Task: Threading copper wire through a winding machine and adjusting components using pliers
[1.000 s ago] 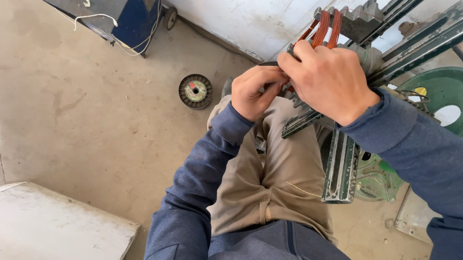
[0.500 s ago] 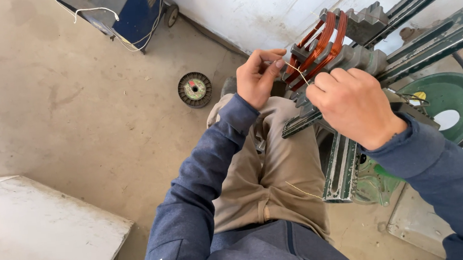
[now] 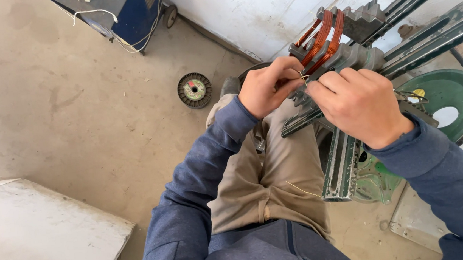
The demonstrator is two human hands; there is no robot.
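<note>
A copper wire coil (image 3: pixel 324 39) sits wound on the stepped grey former of a green metal winding machine (image 3: pixel 380 58) in front of me. My left hand (image 3: pixel 265 87) is closed at the near side of the coil, pinching a thin pale tie strand (image 3: pixel 302 76). My right hand (image 3: pixel 357 103) pinches the same strand from the right, fingertips almost touching those of the left. Both hands sit just below the coil, over my knee in tan trousers (image 3: pixel 270 171).
A green wheel (image 3: pixel 449 102) is mounted on the machine at right. A small black wire spool (image 3: pixel 194 90) lies on the concrete floor. A blue machine with white cable (image 3: pixel 117 12) stands at the top, a white wall behind. A pale slab (image 3: pixel 36 233) fills the lower left.
My right hand has come down off the coil, uncovering it, and now meets the left hand at the coil's near edge. The left hand has shifted slightly toward the coil.
</note>
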